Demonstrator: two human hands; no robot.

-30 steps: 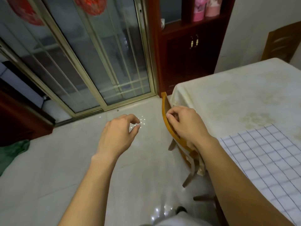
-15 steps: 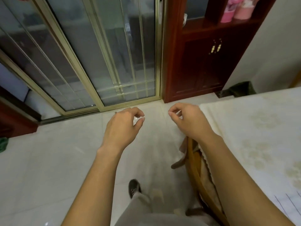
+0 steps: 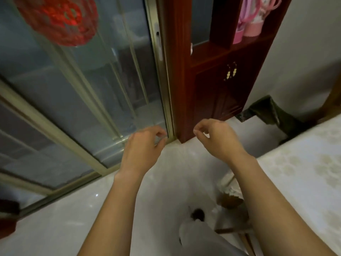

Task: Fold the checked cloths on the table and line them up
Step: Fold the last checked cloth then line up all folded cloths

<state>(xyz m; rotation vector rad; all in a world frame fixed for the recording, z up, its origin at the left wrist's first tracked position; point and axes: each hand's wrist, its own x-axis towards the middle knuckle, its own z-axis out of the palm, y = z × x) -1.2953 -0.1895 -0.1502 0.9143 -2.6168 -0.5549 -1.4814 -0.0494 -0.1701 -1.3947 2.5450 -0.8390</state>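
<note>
Gone from view since a second ago is the checked cloth that lay at the table's near corner; the head has swung up and toward the glass door, so where the cloth lies now, and which way its long side runs, cannot be told from this view. Only a strip of the table (image 3: 299,174), under a pale patterned cover, shows at 4 o'clock. Judging by the task, such a cloth should be light, limp and easy to crease, best pinched at two neighbouring corners so it hangs flat before folding.

Both hands hang in the air over the floor, grasping nothing. Left hand (image 3: 142,150), just left of centre, has its fingers curled loosely with thumb near forefinger. Right hand (image 3: 219,139), just right of centre, is curled the same way, its fingertips (image 3: 196,131) drawn together but empty.

Further out, a sliding glass door (image 3: 83,100) fills 10 o'clock with a red paper decoration (image 3: 57,19) on it; a dark red cabinet (image 3: 214,76) stands at 12 o'clock, and a wooden chair (image 3: 234,215) sits at 5 o'clock against the table.
</note>
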